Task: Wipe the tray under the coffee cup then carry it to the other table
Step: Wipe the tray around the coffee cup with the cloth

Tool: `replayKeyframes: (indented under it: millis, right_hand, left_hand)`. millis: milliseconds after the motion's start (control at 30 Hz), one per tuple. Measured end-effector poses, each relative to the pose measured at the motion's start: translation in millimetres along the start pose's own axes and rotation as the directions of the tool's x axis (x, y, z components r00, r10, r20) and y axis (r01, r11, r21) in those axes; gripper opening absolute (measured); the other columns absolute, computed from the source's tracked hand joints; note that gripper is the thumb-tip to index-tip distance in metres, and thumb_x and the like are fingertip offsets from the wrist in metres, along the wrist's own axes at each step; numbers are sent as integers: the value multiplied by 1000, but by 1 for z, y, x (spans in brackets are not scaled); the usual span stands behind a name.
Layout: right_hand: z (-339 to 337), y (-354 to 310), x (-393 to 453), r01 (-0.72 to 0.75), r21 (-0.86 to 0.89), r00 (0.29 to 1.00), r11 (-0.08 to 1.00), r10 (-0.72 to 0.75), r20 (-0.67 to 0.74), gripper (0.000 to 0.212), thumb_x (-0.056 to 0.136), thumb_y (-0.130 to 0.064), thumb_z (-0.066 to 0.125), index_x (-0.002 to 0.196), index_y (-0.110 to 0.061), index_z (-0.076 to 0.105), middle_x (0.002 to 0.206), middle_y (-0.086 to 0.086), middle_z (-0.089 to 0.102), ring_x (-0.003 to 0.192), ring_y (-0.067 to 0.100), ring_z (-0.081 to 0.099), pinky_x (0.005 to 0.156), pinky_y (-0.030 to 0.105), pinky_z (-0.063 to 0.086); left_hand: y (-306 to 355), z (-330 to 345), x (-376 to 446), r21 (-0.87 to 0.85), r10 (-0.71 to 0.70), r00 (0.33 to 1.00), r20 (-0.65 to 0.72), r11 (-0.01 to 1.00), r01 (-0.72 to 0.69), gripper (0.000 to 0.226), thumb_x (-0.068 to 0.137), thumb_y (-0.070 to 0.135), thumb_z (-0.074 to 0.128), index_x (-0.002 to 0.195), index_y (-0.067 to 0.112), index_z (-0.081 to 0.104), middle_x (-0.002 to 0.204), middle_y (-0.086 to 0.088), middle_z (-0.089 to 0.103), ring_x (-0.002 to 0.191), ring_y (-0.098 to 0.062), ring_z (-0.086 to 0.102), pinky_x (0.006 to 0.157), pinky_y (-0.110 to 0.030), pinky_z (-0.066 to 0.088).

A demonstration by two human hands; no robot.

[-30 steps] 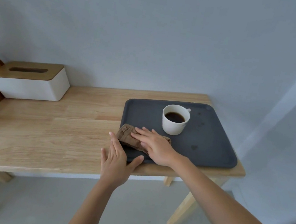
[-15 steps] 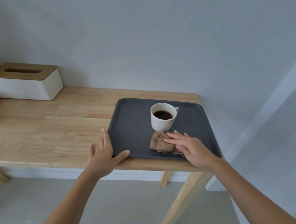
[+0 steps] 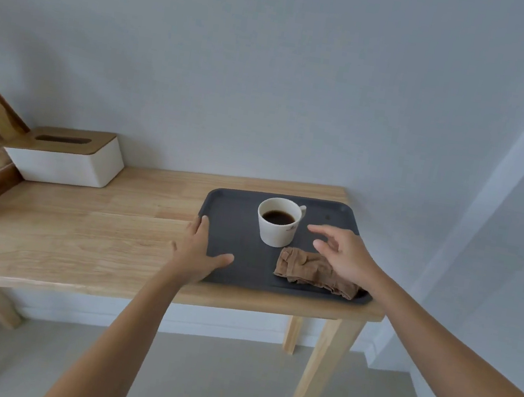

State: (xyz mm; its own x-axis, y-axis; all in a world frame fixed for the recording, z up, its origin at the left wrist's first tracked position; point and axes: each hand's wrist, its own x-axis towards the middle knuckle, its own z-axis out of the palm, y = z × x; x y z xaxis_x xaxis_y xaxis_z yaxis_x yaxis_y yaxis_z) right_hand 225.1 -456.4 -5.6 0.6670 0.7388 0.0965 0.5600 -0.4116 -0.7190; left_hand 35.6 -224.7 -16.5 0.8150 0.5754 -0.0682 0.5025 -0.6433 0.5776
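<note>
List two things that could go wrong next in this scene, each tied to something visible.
1. The cup holds dark coffee; lifting the tray unevenly could slop it over.
2. The cloth lies loose at the tray's near right corner, no longer under the right hand; it may slide off when the tray is carried.

**Matt plastic, pale wood, soft cloth**

The tray (image 3: 235, 228) looks like dark grey plastic with a matt, finely textured surface. The cup (image 3: 278, 226) is smooth white ceramic with a soft sheen. The cloth (image 3: 307, 269) is brown woven fabric, crumpled and dull. The table (image 3: 78, 232) is light wood with visible grain and joined strips, satin rather than glossy. The tissue box (image 3: 68, 164) has a smooth white body, probably plastic, under a matt wooden lid. The wall (image 3: 271, 80) is flat, matt paint.
</note>
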Motion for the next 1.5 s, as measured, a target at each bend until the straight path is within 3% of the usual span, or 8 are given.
replayKeyframes:
  millis: [133, 400, 667, 967, 1167, 1300, 1400, 1500]
  right_hand:
    - [19, -21, 16, -134, 140, 988, 981, 144, -63, 46, 97, -13, 50, 142, -16, 42, 146, 5, 48, 134, 20, 45, 110, 37, 38]
    - [44, -31, 34, -155, 313, 958, 937, 219, -184, 34, 95, -16, 52, 128, -20, 56, 118, 1, 68, 111, 19, 62, 97, 45, 51]
    - [55, -35, 64, -167, 362, 956, 917, 240, -166, 38, 93, -17, 56, 131, -26, 55, 122, -2, 68, 116, 13, 60, 101, 45, 49]
    - [91, -65, 130, -161, 427, 967, 890, 228, -111, 34, 92, -15, 55, 123, -30, 60, 114, -5, 71, 112, 12, 62, 98, 43, 52]
    - [112, -70, 146, -170, 434, 969, 885, 229, -88, 36, 92, -15, 56, 126, -29, 58, 116, -5, 70, 114, 12, 61, 99, 43, 51]
    - [113, -71, 149, -155, 417, 975, 895, 207, -81, 37, 92, -16, 56, 127, -29, 58, 118, -5, 69, 116, 11, 60, 100, 43, 50]
    - [106, -75, 144, -154, 348, 985, 925, 173, -24, 44, 93, -18, 55, 136, -29, 49, 128, -2, 64, 124, 13, 55, 105, 41, 46]
    - [91, -75, 130, -154, 238, 988, 959, 144, 60, 53, 95, -26, 53, 145, -27, 35, 140, 3, 54, 130, 15, 50, 108, 33, 40]
  left_hand:
    - [46, 15, 20, -221, 85, 996, -19, 971, -88, 86, 90, 37, 61, 154, 13, 9, 163, -2, 10, 150, -17, 9, 120, -36, 14]
    - [55, 46, 56, -469, 137, 990, -16, 874, -129, 66, 81, 24, 75, 138, 24, 41, 136, 4, 56, 128, -15, 49, 100, -28, 41]
    - [31, 33, 91, -514, 209, 975, -75, 830, -218, 66, 75, 25, 79, 134, 21, 48, 128, 6, 61, 121, -13, 56, 104, -33, 46]
    - [-12, -12, 134, -511, 200, 973, -113, 828, -229, 63, 76, 20, 79, 132, 17, 50, 126, 6, 60, 120, -11, 55, 98, -23, 43]
    - [-38, -18, 146, -448, 196, 971, -140, 862, -239, 61, 75, 24, 79, 130, 18, 51, 123, 6, 63, 116, -13, 57, 97, -29, 45]
    - [-41, -18, 146, -451, 206, 967, -151, 856, -253, 60, 77, 22, 77, 130, 17, 51, 121, 8, 62, 116, -12, 57, 94, -24, 43]
    - [-40, -14, 140, -433, 199, 970, -139, 869, -241, 60, 81, 27, 73, 134, 20, 46, 125, 8, 60, 116, -12, 56, 93, -23, 44]
    - [-40, -7, 127, -355, 180, 977, -117, 911, -210, 72, 83, 43, 63, 142, 18, 31, 135, 0, 53, 127, -20, 48, 102, -36, 43]
